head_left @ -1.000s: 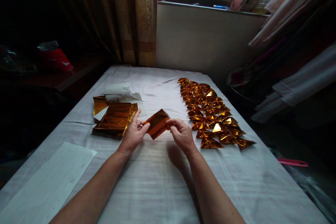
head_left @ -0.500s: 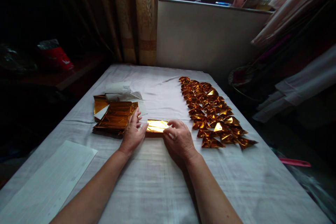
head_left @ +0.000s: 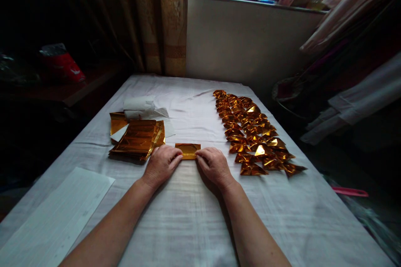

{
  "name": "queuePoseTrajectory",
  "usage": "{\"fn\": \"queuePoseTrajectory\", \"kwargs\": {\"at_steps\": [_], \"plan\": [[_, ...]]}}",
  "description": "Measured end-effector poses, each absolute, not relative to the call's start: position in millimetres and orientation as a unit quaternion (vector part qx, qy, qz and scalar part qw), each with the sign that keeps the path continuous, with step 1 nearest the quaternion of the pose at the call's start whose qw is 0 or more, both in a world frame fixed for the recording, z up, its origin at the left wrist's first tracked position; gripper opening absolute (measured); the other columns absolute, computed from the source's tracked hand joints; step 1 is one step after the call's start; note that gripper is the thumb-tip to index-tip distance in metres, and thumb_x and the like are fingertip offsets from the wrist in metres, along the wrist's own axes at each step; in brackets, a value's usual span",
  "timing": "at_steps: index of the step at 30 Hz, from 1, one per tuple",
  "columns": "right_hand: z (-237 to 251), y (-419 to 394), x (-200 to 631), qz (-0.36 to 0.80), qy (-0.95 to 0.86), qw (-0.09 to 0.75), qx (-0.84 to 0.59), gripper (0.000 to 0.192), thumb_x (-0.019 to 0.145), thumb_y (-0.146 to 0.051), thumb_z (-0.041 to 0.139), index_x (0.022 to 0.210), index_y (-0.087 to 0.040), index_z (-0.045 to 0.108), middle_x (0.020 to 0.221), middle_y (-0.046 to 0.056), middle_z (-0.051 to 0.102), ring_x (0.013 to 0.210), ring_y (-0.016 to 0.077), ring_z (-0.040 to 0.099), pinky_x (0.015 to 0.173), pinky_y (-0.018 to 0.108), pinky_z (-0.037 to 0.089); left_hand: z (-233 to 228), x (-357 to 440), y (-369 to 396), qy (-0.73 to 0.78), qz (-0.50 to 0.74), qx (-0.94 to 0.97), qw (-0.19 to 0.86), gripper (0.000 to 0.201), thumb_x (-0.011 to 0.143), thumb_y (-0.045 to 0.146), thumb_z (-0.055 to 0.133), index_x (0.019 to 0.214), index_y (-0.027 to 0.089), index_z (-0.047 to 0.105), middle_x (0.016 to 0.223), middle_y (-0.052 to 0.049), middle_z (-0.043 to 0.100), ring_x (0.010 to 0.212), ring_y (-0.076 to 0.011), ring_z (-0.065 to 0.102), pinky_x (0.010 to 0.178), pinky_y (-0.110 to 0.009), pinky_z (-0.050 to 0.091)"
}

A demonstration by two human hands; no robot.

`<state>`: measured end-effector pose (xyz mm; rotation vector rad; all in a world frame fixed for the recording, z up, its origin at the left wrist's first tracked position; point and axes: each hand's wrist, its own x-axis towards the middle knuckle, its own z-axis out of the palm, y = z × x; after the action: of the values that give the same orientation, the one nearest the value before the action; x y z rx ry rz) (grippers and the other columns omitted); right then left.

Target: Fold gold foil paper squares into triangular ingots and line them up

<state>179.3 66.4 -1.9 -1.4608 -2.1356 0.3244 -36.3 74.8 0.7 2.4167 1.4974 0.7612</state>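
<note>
Gold paper [head_left: 188, 149] lies on the white cloth [head_left: 191, 217] right in front of me. My left fingers [head_left: 176, 155] pinch one end and my right fingers [head_left: 202, 155] pinch the other. Folded gold shapes [head_left: 250, 128] sit to the right, and a gold stack [head_left: 134, 137] sits to the left.

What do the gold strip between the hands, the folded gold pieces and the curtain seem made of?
Gold strip: probably foil or metallic-coated paper, shiny, with a crisp crease line.
Folded gold pieces: apparently the same material, glossy; their sharp facets throw bright glints.
Curtain: likely woven cloth with a slight sheen, judging by its soft vertical folds and pattern.
</note>
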Motion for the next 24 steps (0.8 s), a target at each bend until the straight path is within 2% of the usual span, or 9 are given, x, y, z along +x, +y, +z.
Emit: {"fn": "queuePoseTrajectory", "kwargs": {"at_steps": [4,14,24], "plan": [[-6.9,68.9,177.9,0.123,-0.766,0.279,-0.565,0.014,0.09,-0.022,0.057,0.095,-0.023,0.07,0.093,0.004,0.073,0.089,0.0202,0.064,0.081,0.031,0.044,-1.2,-34.5,74.4,0.521,0.258,0.809,0.091,0.012,0.091,0.029,0.059,0.093,0.022,0.068,0.091,-0.004,0.071,0.088,-0.0214,0.062,0.081,-0.034,0.044],[-8.8,68.0,170.2,0.096,-0.744,0.278,-0.601,0.008,0.088,-0.022,0.057,0.087,-0.022,0.065,0.086,0.003,0.069,0.083,0.0194,0.062,0.077,0.03,0.041,-0.7,-26.3,71.4,0.551,0.249,0.795,0.057,0.006,0.088,0.026,0.062,0.088,0.021,0.065,0.087,-0.004,0.068,0.085,-0.0227,0.057,0.077,-0.035,0.041],[-10.3,65.0,167.0,0.035,-0.755,0.262,-0.6,0.016,0.091,-0.02,0.052,0.087,-0.022,0.067,0.092,0.006,0.068,0.087,0.0208,0.059,0.078,0.031,0.041,0.2,-24.6,69.8,0.567,0.233,0.787,0.073,0.007,0.089,0.022,0.061,0.081,0.021,0.062,0.089,-0.003,0.064,0.087,-0.0218,0.055,0.08,-0.036,0.04]]}}
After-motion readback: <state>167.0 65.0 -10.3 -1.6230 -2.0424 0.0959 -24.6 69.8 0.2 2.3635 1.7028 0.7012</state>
